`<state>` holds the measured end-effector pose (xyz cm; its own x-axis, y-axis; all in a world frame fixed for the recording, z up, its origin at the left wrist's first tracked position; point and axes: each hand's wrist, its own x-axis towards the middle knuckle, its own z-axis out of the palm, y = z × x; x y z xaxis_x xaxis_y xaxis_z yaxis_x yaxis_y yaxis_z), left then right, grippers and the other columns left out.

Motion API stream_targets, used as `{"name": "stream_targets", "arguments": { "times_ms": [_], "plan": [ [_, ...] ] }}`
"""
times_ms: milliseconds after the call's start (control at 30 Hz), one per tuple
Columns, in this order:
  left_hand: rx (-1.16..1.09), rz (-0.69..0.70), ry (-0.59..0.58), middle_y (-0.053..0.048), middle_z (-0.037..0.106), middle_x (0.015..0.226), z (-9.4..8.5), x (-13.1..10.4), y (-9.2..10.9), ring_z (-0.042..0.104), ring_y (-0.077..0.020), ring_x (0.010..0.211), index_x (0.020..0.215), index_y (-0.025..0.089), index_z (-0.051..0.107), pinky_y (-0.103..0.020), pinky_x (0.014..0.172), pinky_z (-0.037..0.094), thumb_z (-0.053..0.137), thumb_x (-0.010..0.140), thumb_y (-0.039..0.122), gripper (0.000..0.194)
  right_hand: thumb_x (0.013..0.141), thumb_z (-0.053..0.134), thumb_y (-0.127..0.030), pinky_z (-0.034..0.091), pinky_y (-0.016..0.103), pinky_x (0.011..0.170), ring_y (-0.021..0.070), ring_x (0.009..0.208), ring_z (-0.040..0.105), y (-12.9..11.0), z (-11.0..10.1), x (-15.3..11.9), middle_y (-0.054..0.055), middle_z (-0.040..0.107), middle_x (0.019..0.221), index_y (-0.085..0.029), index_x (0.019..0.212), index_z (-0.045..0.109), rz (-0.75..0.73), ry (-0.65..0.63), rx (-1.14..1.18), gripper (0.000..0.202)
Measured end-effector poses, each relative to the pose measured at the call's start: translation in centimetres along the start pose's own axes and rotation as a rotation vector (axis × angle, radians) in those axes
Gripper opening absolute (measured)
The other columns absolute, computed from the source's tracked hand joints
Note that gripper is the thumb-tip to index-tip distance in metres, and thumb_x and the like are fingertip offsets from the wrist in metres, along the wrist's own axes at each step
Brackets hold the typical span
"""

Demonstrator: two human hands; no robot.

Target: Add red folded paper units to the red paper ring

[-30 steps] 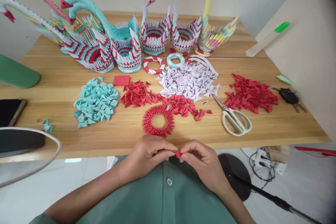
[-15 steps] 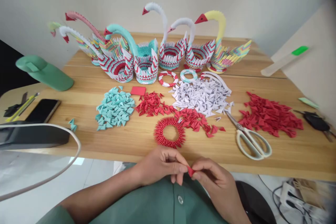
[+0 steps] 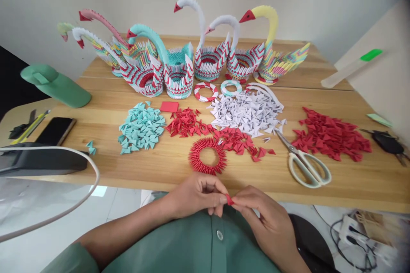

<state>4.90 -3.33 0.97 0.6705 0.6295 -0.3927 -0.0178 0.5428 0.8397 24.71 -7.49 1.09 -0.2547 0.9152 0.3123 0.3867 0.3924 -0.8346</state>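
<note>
Pinching a folded red paper piece [image 3: 229, 199] between my two hands, I hold it at the near edge of the wooden tabletop [image 3: 153, 173], in front of my green shirt [image 3: 179, 243]. The fingers of my left hand [image 3: 200, 196] are closed on its left end, thumb against forefinger; those of my right hand [image 3: 267, 217] are closed on its lower right side, with no gap at the tips. Its short long axis slants from upper left down to lower right in the head view. Most of it is covered, so I cannot tell which way its point faces.

Just beyond my left hand, a spiky red paper ring [image 3: 208, 140] lies flat. Behind it are loose red pieces [image 3: 184, 123], with a teal pile [image 3: 141, 130] to the left and a white pile [image 3: 248, 113] to the right. White-handled scissors [image 3: 301, 160] lie slantwise, handles toward me and blades aimed away and left, tips by the white pile. A larger red pile [image 3: 333, 134] is beyond them to the right. Along the back, paper swans stand upright, the yellow-necked swan [image 3: 272, 51] at the right end, its red beak pointing left.
</note>
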Motion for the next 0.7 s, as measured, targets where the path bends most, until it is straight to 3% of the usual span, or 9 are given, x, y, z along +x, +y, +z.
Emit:
{"name": "stream_targets", "arguments": {
  "times_ms": [233, 500, 600, 700],
  "plan": [
    [0.070, -0.022, 0.110, 0.006, 0.053, 0.048, 0.3, -0.2, 1.0, 0.039, -0.0047, 0.042, 0.075, 0.015, 0.055, -0.018, 0.045, 0.029, 0.063, 0.082, 0.038, 0.026, 0.092, 0.062, -0.014, 0.056, 0.026, 0.064, 0.0152, 0.072, 0.067, 0.4, 0.2, 0.3, 0.005, 0.073, 0.084, -0.021, 0.108, 0.068, -0.209, 0.020, -0.299, 0.019],
    [-0.008, -0.076, 0.056, 0.005, 0.055, 0.048, 0.3, 0.2, 0.7, 0.040, -0.0056, 0.040, 0.077, 0.015, 0.056, -0.017, 0.043, 0.030, 0.063, 0.084, 0.041, 0.027, 0.089, 0.063, -0.009, 0.055, 0.027, 0.063, 0.0154, 0.071, 0.067, 0.9, 0.2, 0.1, 0.006, 0.074, 0.083, -0.019, 0.106, 0.068, -0.283, 0.075, -0.416, 0.021],
    [0.114, 0.060, 0.121, 0.004, 0.058, 0.052, 0.0, 0.1, 0.5, 0.044, -0.0065, 0.044, 0.078, 0.014, 0.060, -0.018, 0.046, 0.034, 0.060, 0.089, 0.037, 0.025, 0.092, 0.061, -0.012, 0.055, 0.025, 0.062, 0.0141, 0.068, 0.068, 0.9, 0.2, 0.1, 0.003, 0.074, 0.080, -0.021, 0.099, 0.068, -0.154, 0.078, -0.322, 0.013],
    [0.435, 0.396, 0.287, 0.000, 0.066, 0.065, -0.3, 0.1, 0.4, 0.056, -0.0086, 0.058, 0.077, 0.014, 0.065, -0.019, 0.057, 0.041, 0.062, 0.089, 0.022, 0.015, 0.094, 0.060, -0.018, 0.053, 0.022, 0.060, 0.0120, 0.065, 0.068, 1.0, 0.3, -0.1, -0.001, 0.073, 0.075, -0.022, 0.093, 0.068, -0.028, 0.080, -0.240, 0.008]
  ]
}}
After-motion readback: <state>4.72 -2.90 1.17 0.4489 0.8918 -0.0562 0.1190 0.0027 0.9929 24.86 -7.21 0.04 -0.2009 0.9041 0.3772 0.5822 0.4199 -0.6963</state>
